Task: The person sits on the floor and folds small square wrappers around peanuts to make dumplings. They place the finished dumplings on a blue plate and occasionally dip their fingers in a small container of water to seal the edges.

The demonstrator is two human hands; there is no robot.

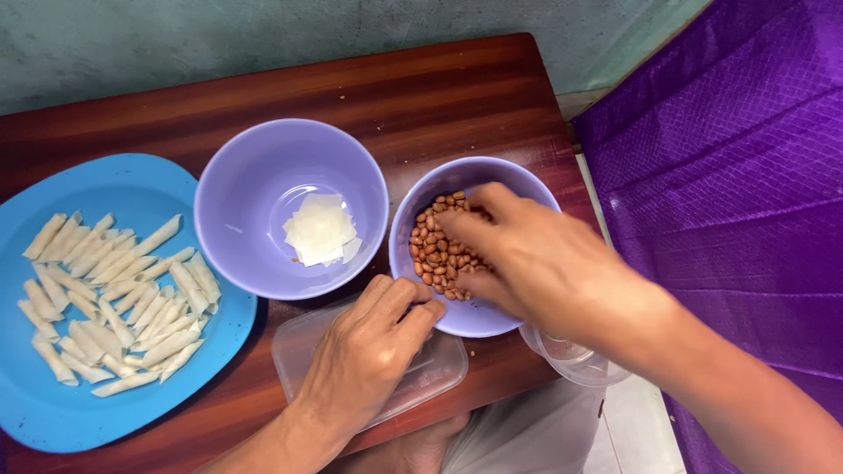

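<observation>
The right hand (536,254) is placed inside the small purple bowl (518,175) at 3 o'clock on the wooden table (421,88), fingers curled down onto the peanuts (435,250); whether any are pinched cannot be told. The left hand (369,351) is rested on a clear plastic lid (430,373) at 6 o'clock, fingers loosely bent, touching the bowl's rim. A larger purple bowl (255,184) holding pale wrapper squares (320,230) is seen centrally. Rolled pastries (123,298) are laid on a blue plate (53,412) at 9 o'clock.
</observation>
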